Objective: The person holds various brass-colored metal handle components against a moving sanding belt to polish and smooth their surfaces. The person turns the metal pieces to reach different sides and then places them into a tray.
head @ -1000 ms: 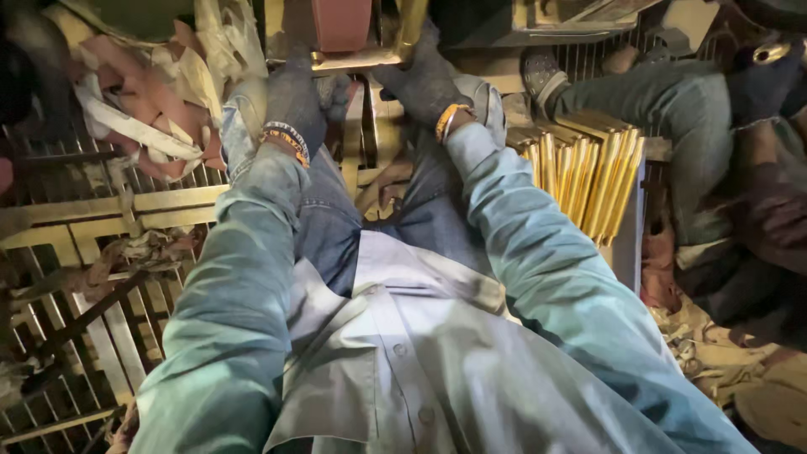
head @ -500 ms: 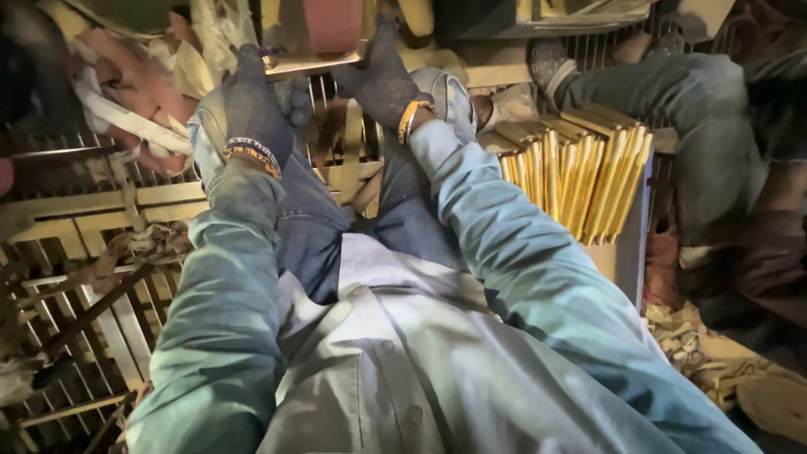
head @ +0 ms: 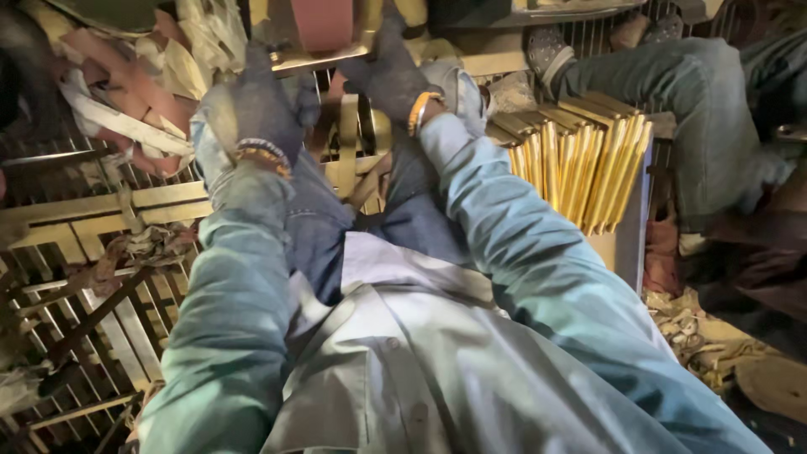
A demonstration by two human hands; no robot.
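Below the raised arms, a slatted metal grating (head: 76, 277) is spread, and a stack of golden strips (head: 580, 168) is stood just to the right. At the top, a flat brass bar (head: 324, 57) is touched by both gloved hands: left hand (head: 265, 109) curled over it, right hand (head: 388, 77) closed around it.

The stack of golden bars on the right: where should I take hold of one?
Grip a top bar of the golden bars at its near end, coming from above. They lie side by side, tightly packed, so only the top faces and near ends are exposed.
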